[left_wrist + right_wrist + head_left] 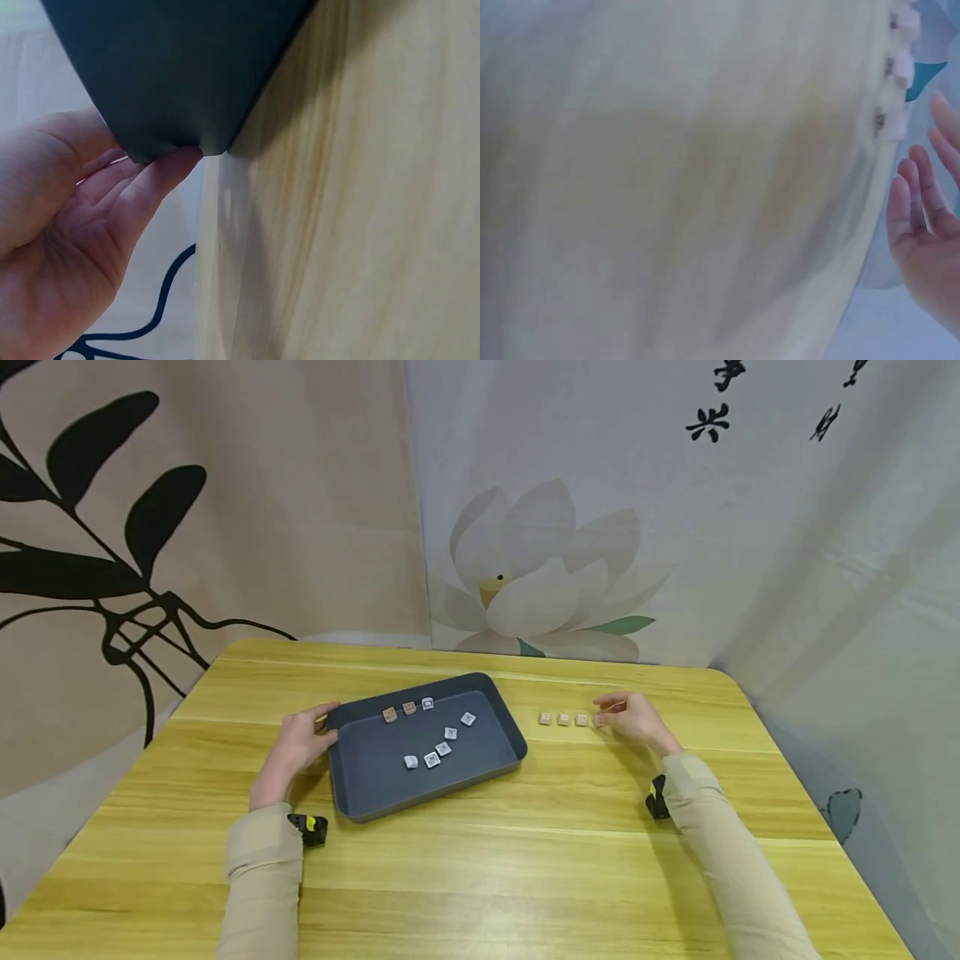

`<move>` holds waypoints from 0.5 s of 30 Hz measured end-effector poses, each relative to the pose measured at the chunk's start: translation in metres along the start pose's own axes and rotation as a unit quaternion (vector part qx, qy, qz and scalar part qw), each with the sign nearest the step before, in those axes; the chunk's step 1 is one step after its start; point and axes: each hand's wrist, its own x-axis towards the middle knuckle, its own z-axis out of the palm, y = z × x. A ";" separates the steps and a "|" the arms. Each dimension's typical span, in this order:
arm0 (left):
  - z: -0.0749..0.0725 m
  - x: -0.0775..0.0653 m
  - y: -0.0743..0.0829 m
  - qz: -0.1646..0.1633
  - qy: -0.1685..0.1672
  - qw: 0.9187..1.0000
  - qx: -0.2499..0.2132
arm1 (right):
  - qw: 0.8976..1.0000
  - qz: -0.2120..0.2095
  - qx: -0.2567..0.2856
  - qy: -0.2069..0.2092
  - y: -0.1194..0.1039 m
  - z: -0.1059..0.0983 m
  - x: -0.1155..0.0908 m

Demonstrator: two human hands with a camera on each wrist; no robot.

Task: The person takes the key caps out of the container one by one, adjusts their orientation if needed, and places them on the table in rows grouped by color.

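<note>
My left hand (296, 745) grips the left end of a dark grey rectangular tray (367, 789). In the left wrist view, the fingers and thumb (154, 184) pinch the edge of that tray (172, 75). Inside lie several small cubes with marks on top, some white (450, 733) and two brown (389, 715). To the right of the tray, several pale cubes (563, 720) stand in a row on the table. At the right end of this row is my right hand (633, 720), beside the last cube (597, 721). The right wrist view shows its fingers (898, 206) loosely bent, apart from the nearest cube (891, 124).
Light wood covers the table (480, 877) on which everything lies. A printed curtain (570, 435) with a lotus and dark leaves hangs along the table's back edge and right side. Each wrist carries a small black camera (657, 797).
</note>
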 end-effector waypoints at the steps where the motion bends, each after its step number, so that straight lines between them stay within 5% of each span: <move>1: 0.000 0.000 0.000 0.001 0.001 1.000 0.001 | 1.000 -0.005 0.003 0.002 -0.003 0.000 0.001; 15: 0.001 0.000 0.000 0.001 0.005 1.000 0.009 | 0.992 -0.064 0.108 0.021 -0.060 0.023 0.024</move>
